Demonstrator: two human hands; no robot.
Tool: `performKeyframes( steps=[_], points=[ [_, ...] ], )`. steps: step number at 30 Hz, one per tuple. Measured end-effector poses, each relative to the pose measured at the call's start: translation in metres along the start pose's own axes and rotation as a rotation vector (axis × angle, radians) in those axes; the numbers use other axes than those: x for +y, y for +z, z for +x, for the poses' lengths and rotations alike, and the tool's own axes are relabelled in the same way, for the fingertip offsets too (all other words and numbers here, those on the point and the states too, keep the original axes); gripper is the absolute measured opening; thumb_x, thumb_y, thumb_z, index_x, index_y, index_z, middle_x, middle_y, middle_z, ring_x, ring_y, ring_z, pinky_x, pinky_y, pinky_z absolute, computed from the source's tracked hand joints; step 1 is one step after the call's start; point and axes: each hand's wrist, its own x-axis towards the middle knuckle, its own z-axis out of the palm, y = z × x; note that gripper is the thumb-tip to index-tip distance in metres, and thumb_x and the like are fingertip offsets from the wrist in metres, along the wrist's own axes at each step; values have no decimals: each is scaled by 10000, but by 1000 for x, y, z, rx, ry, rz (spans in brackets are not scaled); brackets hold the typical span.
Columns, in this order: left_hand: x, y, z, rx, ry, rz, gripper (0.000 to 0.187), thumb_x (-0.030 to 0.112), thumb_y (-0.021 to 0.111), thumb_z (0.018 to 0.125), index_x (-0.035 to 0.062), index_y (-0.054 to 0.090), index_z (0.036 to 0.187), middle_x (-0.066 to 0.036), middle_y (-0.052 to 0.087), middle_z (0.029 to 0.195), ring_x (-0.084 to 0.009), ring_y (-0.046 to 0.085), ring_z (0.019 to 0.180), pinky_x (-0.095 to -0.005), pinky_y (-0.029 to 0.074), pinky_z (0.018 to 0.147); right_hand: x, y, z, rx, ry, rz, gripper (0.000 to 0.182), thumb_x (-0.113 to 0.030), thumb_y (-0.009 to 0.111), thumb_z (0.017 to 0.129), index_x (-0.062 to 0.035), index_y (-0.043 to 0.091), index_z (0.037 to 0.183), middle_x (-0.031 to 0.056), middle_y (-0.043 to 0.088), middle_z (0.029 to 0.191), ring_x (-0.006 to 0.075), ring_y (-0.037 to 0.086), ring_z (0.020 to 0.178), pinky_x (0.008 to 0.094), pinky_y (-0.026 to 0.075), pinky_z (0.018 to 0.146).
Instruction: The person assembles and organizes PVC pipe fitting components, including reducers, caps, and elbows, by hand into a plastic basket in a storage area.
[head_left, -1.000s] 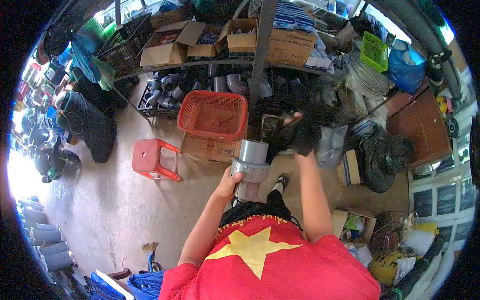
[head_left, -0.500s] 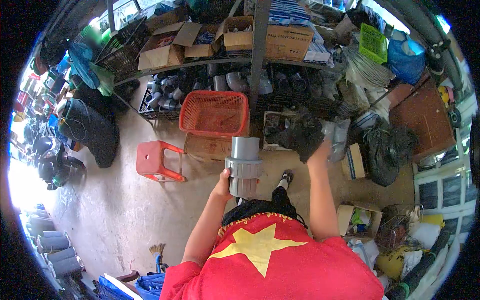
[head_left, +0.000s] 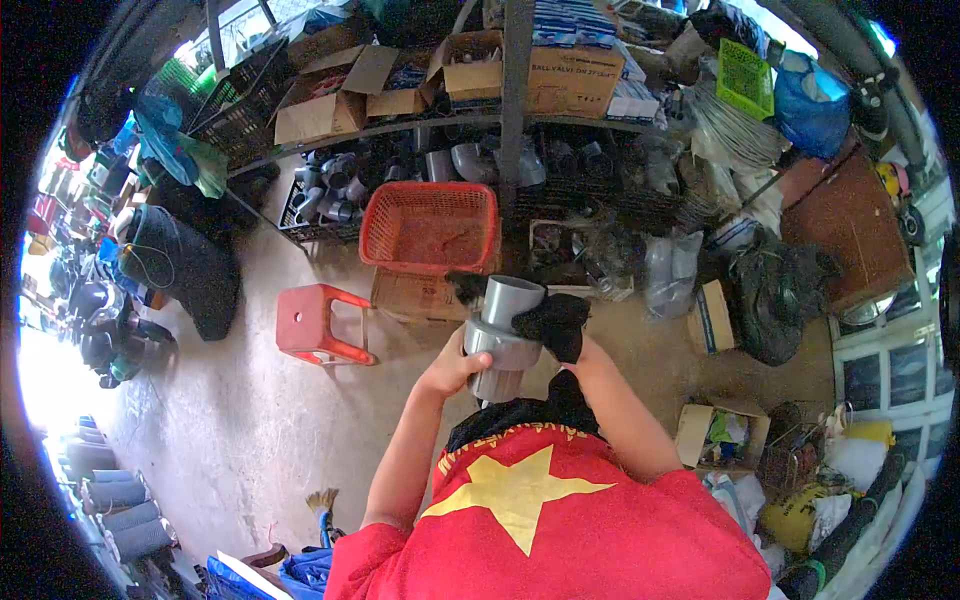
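A grey plastic pipe fitting [head_left: 505, 345], with a wide collar round its middle and a narrower pipe end on top, is held in front of my waist. My left hand [head_left: 455, 368] is closed round its left side, thumb across the front below the collar. On the other side, my right hand [head_left: 582, 352] grips a black cloth [head_left: 553, 322] and presses it against the upper right of the fitting. The cloth hides most of my right fingers. Another dark bit of cloth shows behind the fitting's upper left.
Ahead, a red plastic basket [head_left: 428, 264] rests on a cardboard box [head_left: 415, 296], with a red stool [head_left: 310, 318] to its left. Crates of grey pipe fittings [head_left: 335, 185] sit under a shelf of open cartons [head_left: 320, 105]. A box of odds and ends [head_left: 718, 440] is at my right.
My right hand has brought the black cloth from the right, in towards the fitting and onto it. The fitting has tilted and shifted slightly right, with my left hand still round it.
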Motion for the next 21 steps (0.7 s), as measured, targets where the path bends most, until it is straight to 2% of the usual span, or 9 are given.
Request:
performKeyframes(
  steps=[3,5,7,8,10,12,15,19,21],
  points=[
    [16,8,-3,30,75,58,1005,557,818,600,-22,400,1306,-98,548,1192,-189,507,1111,-338,384,977,-20,18,1,80,-100,76,220,-170,623,855,-59,661,1042,11,665,926,145,601,804,327,497,676],
    [22,11,-4,45,94,67,1008,552,820,598,-28,400,1307,-103,546,1195,-185,504,1115,-337,380,978,0,-2,13,44,-178,-729,216,-176,585,869,-57,663,1031,27,677,931,172,624,799,344,505,686],
    [24,13,-7,52,109,70,1010,547,822,595,-32,401,1308,-105,545,1196,-183,502,1117,-334,376,980,22,-13,26,148,-175,-892,214,-185,547,884,-62,667,1012,43,686,918,199,639,788,357,510,692],
    [25,14,-8,46,116,71,1012,546,823,593,-34,403,1308,-105,545,1195,-183,503,1117,-332,376,980,33,-15,34,272,-137,-651,216,-191,528,893,-68,670,998,50,688,904,212,644,780,360,512,694],
    [23,16,-9,4,121,112,1012,551,820,592,-36,408,1306,-107,545,1201,-186,505,1121,-331,378,979,0,7,23,398,44,540,216,-197,476,923,-90,655,977,33,667,861,217,627,771,350,505,706],
    [14,17,-7,-68,122,191,1011,565,810,593,-37,415,1302,-113,544,1212,-194,508,1127,-333,384,975,7,-5,22,340,-44,464,198,-183,486,925,-88,635,1015,30,649,887,208,611,804,342,500,727],
    [-21,11,-10,-36,-12,-184,1038,601,799,578,-31,418,1307,-113,545,1222,-200,509,1137,-340,401,963,-8,-7,15,471,-143,144,222,-157,539,913,-67,592,1109,49,625,996,206,586,908,342,490,791],
    [-25,13,-21,-41,-157,-489,1086,744,653,620,11,377,1372,-182,553,1224,-314,592,1029,-457,484,892,-17,-40,-7,487,-373,-207,303,-159,597,889,-51,579,1172,93,628,1082,258,588,999,373,482,861],
    [-33,7,-15,-100,-101,-536,1086,791,571,640,28,367,1385,-212,548,1223,-368,606,994,-506,506,860,-15,-53,-8,572,-406,-275,311,-138,607,878,-48,581,1175,108,623,1108,273,579,1029,382,471,888]
  ],
)
